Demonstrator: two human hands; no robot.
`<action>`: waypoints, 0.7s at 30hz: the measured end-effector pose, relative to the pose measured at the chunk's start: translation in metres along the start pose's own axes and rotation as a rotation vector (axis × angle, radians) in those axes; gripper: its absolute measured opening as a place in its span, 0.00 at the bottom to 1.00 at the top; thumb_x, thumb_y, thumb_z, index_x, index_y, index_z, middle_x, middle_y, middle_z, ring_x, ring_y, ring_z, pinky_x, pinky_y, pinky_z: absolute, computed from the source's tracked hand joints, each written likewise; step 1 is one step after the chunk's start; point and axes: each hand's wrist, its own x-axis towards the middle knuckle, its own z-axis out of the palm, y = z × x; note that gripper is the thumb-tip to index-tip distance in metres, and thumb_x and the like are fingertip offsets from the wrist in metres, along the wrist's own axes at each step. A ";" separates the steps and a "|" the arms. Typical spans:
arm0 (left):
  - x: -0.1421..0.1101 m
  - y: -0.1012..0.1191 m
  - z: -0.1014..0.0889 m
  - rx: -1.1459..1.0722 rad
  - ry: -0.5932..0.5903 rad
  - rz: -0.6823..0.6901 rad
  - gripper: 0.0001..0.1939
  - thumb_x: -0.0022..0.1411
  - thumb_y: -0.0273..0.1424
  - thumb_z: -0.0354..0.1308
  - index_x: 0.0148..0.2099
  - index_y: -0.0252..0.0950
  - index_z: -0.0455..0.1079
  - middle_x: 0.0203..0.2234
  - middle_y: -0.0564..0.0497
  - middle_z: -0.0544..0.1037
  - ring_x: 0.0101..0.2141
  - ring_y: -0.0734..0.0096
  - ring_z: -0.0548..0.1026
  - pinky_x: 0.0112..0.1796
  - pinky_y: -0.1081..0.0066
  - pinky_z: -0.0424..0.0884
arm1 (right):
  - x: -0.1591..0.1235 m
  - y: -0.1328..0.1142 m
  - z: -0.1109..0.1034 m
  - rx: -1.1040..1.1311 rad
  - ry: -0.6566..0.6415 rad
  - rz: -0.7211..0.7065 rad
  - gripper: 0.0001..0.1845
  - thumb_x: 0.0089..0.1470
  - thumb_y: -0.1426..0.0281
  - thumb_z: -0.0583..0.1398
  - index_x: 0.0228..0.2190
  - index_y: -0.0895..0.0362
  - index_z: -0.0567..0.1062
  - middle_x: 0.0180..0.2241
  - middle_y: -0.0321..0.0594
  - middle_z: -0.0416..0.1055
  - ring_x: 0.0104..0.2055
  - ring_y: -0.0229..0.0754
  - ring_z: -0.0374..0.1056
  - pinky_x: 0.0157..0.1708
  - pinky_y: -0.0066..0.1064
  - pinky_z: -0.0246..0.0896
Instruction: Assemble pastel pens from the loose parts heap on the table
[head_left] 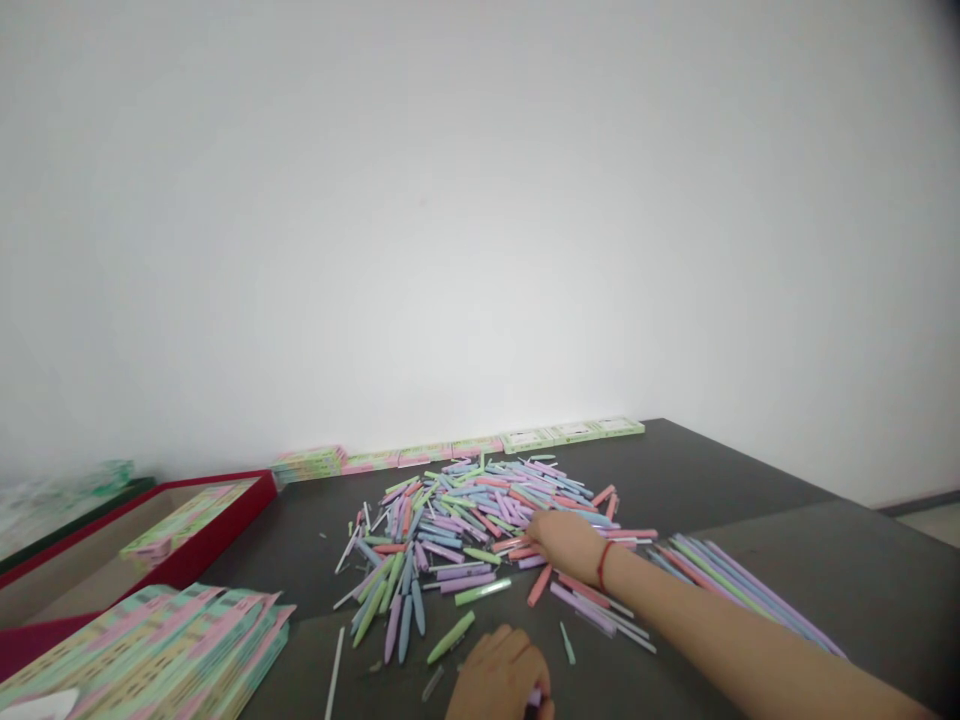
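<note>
A large heap of pastel pen parts (pixel 465 510) in purple, blue, green and coral lies on the dark table. My right hand (pixel 562 540), with a red cord at the wrist, reaches onto the heap's near right side. Its fingers are curled down beside a coral pen barrel (pixel 508 545); the fingertips are partly hidden, and what they pinch cannot be made out. Closer to me, my left hand (pixel 499 675) is closed around a purple pen piece (pixel 534 697), mostly hidden by the fingers. A green pen piece (pixel 451 637) lies just beyond the left hand.
A row of long pastel pens (pixel 750 580) lies right, under my right forearm. Stacked printed packs (pixel 150 650) stand front left, beside a red-edged box (pixel 262 490) with more packs inside. Flat printed boxes (pixel 574 433) line the wall. A white stick (pixel 335 670) lies near the front.
</note>
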 end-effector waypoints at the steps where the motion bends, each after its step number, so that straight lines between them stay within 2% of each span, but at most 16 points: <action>1: 0.000 -0.001 0.001 0.003 0.001 0.009 0.10 0.47 0.21 0.59 0.33 0.38 0.69 0.31 0.53 0.72 0.34 0.66 0.66 0.35 0.69 0.56 | -0.003 0.004 -0.003 0.003 0.001 0.021 0.12 0.53 0.75 0.55 0.36 0.61 0.78 0.39 0.50 0.76 0.41 0.49 0.71 0.36 0.31 0.59; 4: 0.000 -0.003 0.002 0.005 0.031 0.022 0.09 0.46 0.21 0.58 0.32 0.38 0.68 0.29 0.53 0.71 0.33 0.66 0.65 0.34 0.69 0.55 | -0.027 0.016 -0.008 0.022 -0.027 0.082 0.10 0.50 0.73 0.57 0.31 0.59 0.79 0.32 0.48 0.78 0.36 0.49 0.72 0.32 0.30 0.59; 7: -0.002 -0.002 0.001 -0.019 0.078 0.031 0.10 0.44 0.21 0.57 0.31 0.39 0.67 0.29 0.54 0.71 0.32 0.67 0.65 0.34 0.69 0.55 | -0.061 0.018 -0.002 0.040 -0.056 0.142 0.11 0.51 0.70 0.57 0.28 0.58 0.81 0.28 0.48 0.78 0.31 0.49 0.73 0.29 0.30 0.60; 9: -0.003 -0.001 -0.001 -0.044 0.129 0.033 0.11 0.42 0.20 0.56 0.31 0.39 0.66 0.29 0.54 0.71 0.33 0.66 0.66 0.35 0.69 0.56 | -0.080 0.015 0.006 0.047 -0.054 0.159 0.14 0.50 0.73 0.56 0.36 0.56 0.80 0.33 0.49 0.79 0.34 0.50 0.74 0.32 0.31 0.61; 11: -0.005 0.001 -0.002 -0.060 0.190 0.027 0.13 0.40 0.19 0.55 0.31 0.38 0.66 0.29 0.53 0.71 0.33 0.65 0.66 0.35 0.69 0.56 | -0.091 0.012 0.014 0.054 -0.049 0.162 0.22 0.46 0.78 0.56 0.44 0.54 0.77 0.39 0.48 0.78 0.38 0.51 0.73 0.36 0.32 0.62; 15: -0.006 0.002 -0.004 -0.077 0.254 0.042 0.14 0.39 0.18 0.54 0.30 0.39 0.65 0.30 0.52 0.72 0.35 0.64 0.67 0.37 0.68 0.58 | -0.092 0.010 0.025 0.073 -0.040 0.152 0.32 0.43 0.80 0.56 0.51 0.50 0.72 0.47 0.46 0.74 0.42 0.51 0.72 0.41 0.34 0.62; 21: -0.005 0.000 -0.003 -0.069 0.268 0.053 0.15 0.39 0.17 0.52 0.30 0.38 0.66 0.30 0.52 0.72 0.34 0.65 0.67 0.36 0.68 0.58 | -0.084 0.011 0.037 0.102 -0.033 0.112 0.34 0.44 0.79 0.55 0.54 0.48 0.68 0.54 0.42 0.68 0.51 0.52 0.67 0.50 0.39 0.58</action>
